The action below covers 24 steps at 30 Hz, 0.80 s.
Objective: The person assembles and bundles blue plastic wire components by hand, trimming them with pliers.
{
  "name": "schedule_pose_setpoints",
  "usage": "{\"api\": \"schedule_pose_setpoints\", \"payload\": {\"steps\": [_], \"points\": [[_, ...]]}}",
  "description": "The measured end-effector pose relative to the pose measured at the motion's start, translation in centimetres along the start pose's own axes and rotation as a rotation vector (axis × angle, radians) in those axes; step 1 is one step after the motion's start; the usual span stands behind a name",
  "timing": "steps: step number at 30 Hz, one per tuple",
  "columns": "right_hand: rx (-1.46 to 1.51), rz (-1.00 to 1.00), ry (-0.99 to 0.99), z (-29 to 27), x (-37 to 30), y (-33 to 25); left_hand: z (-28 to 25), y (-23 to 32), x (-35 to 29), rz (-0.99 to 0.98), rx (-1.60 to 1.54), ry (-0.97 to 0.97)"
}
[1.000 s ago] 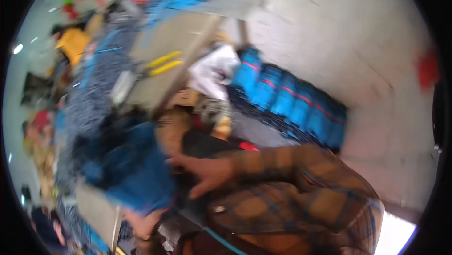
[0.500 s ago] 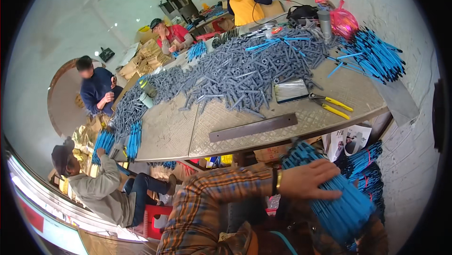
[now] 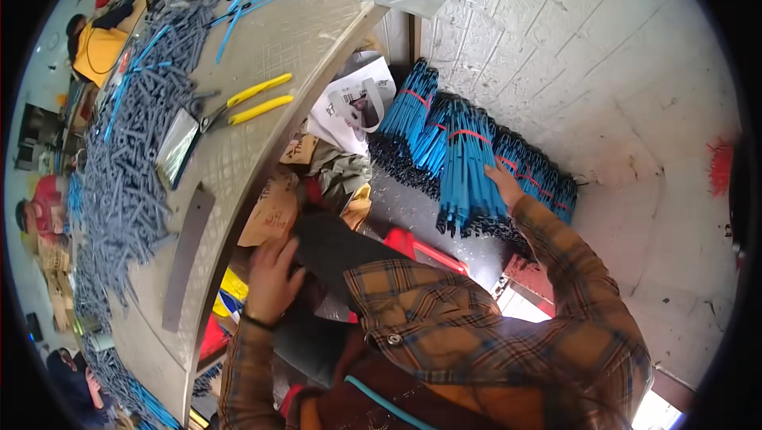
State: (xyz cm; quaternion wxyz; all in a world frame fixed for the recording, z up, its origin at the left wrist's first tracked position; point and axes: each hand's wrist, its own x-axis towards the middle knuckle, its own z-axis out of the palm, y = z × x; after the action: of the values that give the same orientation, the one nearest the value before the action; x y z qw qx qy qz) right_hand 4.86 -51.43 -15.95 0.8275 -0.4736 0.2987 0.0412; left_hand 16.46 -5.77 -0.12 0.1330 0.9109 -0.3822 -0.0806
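My right hand reaches out to the right, its fingers closed on the side of a bundle of long blue sticks. A red band circles this bundle near its upper part. It stands against other red-banded bundles of blue sticks with black ends, by the wall. Part of my right hand's grip is hidden behind the sticks. Above my lap, beside the table edge, my left hand has its fingers apart and holds nothing.
On the table at left lie a heap of grey plastic pieces, yellow-handled cutters, a dark flat bar and loose blue sticks. A white bag and brown cartons are under the table edge. Other people work beyond.
My view has turned right and down toward the wall. The bundle has gone from beside my lap to the standing bundles. My left hand has come off it, back toward the table edge.
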Motion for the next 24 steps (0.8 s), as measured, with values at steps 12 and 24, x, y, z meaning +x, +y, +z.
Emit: {"api": "schedule_pose_setpoints", "payload": {"steps": [12,24], "points": [[-1.089,0.031,0.264,4.4,18.9,4.9,6.2,-4.9,-17.2,-0.631,0.128,0.155],[-0.519,-0.334,-0.621,22.7,3.2,-9.3,9.3,-5.4,-15.1,-0.828,0.186,0.256]]}}
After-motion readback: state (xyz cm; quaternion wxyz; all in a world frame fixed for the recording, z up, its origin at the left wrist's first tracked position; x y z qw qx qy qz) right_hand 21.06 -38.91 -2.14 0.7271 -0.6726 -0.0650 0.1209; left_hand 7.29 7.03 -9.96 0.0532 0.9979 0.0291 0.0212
